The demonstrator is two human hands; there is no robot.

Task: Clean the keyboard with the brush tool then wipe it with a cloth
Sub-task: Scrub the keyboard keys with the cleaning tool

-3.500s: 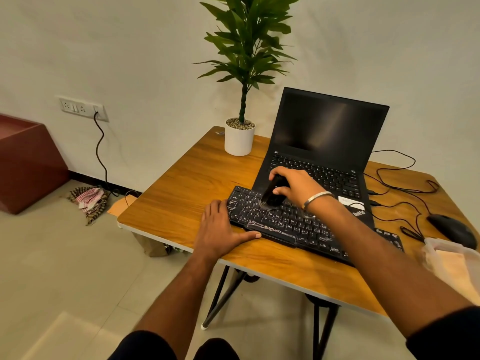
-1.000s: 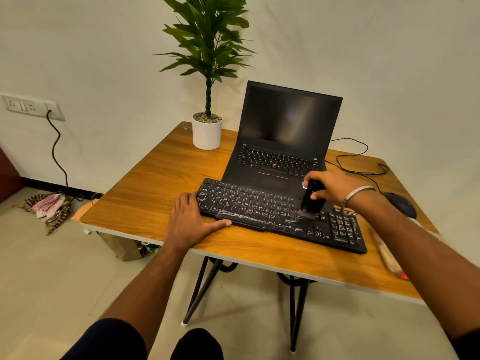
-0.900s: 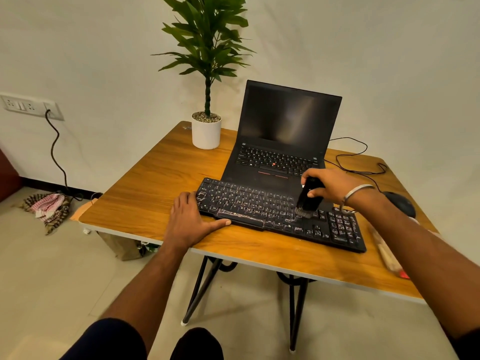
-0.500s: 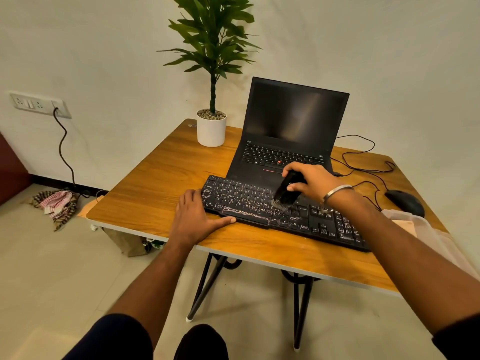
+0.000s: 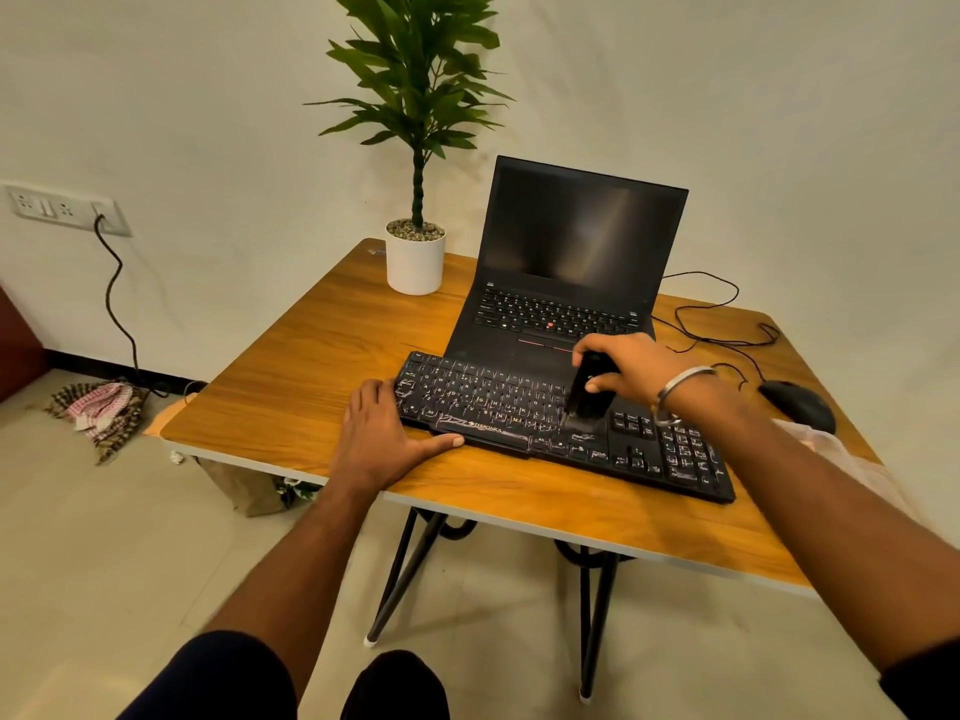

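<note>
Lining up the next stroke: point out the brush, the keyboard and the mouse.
brush (image 5: 586,394), head view, on its black body.
keyboard (image 5: 483,397), head view, on the letter keys.
mouse (image 5: 797,405), head view, on its top shell.

A wooden surface (image 5: 322,356) on black metal legs stands by a pale wall. At its far edge sits a white pot (image 5: 415,265) with a green plant (image 5: 415,80). Just right of the pot, an open black laptop (image 5: 571,262) shows a dark screen. A black mouse (image 5: 797,405) lies near the right edge, its thin cable (image 5: 722,314) looping behind. On the wall at left, a socket panel (image 5: 62,209) holds a plugged black cord (image 5: 117,304) that drops to the floor near a checked rag (image 5: 98,407).
</note>
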